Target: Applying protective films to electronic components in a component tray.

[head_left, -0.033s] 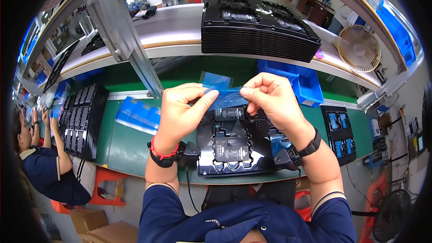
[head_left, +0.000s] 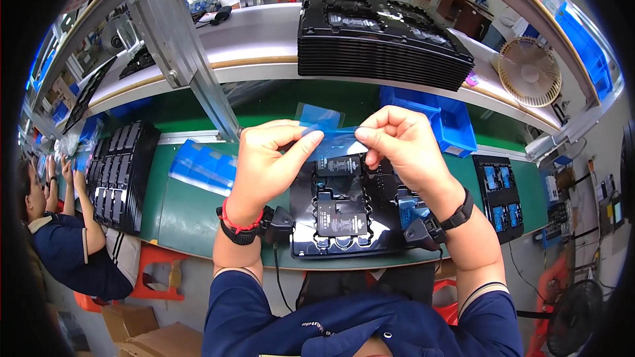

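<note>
Between my two hands stretches a sheet of clear blue film (head_left: pixel 338 147), held up above a black plastic tray (head_left: pixel 305 241). My left hand (head_left: pixel 264 162) pinches the film's left part between thumb and forefinger, and a blue flap sticks up behind the fingers. With its thumb and fingertips, my right hand (head_left: pixel 405 149) grips the right edge. Flat black batteries (head_left: pixel 342 223) with white print lie in the tray's moulded pockets. A blue-covered piece (head_left: pixel 411 210) sits in a pocket at the right, partly hidden by my right wrist.
Blue film sheets (head_left: pixel 204 166) lie on the green bench left of my left hand. Stacked black trays (head_left: pixel 122 178) stand farther left, beside a co-worker (head_left: pixel 73 244). Another tray (head_left: pixel 499 192) is at the right. Blue bins (head_left: pixel 453 129), a shelf with stacked trays (head_left: pixel 383 49) and a fan (head_left: pixel 529 73) are beyond.
The film between my hands has tilted slightly and looks paler, showing more of the tray through it. Both hands keep their pinch in nearly the same place.
</note>
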